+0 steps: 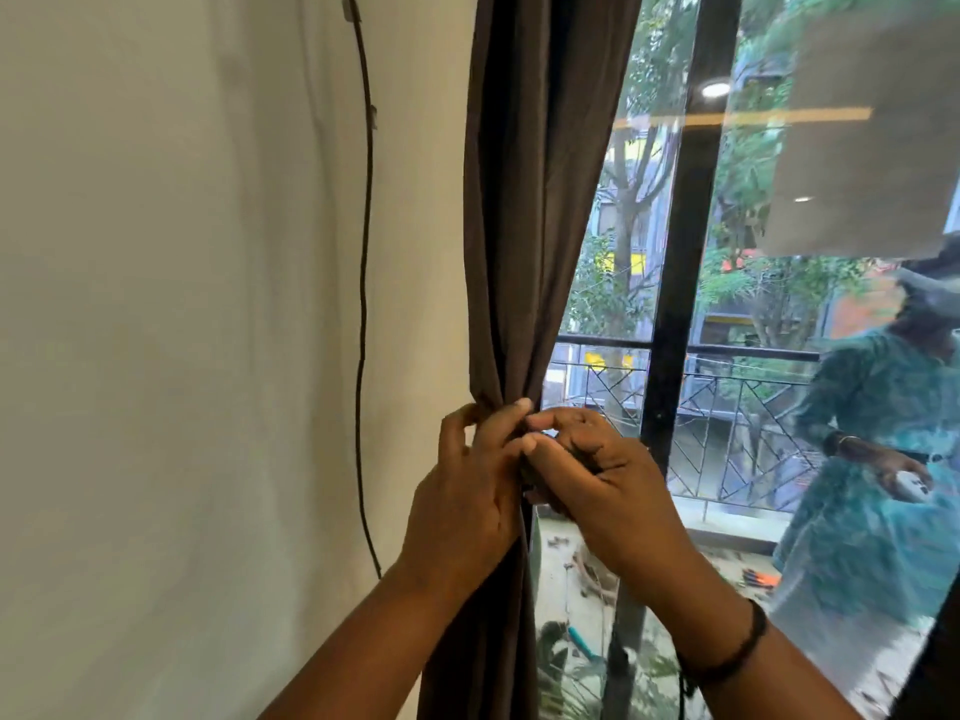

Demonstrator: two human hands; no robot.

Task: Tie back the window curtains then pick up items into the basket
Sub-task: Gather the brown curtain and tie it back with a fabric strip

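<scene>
Here | brown curtain (524, 226) bunched narrow at the fingers, likely for tying | left hand (467, 491) clasps the gather from the wall side | right hand (597, 475) pinches something dark against it, tie unclear | cable (363, 304) left of hands | window (753, 356) right

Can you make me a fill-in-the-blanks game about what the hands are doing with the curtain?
1. Both hands are gathering the curtain, whose colour is ____.
2. The black band is worn on the ____ wrist.
3. The thin dark cable runs down the white ____.
4. The left hand is closer to the wall than the ____ hand.

Missing words: brown; right; wall; right
</scene>
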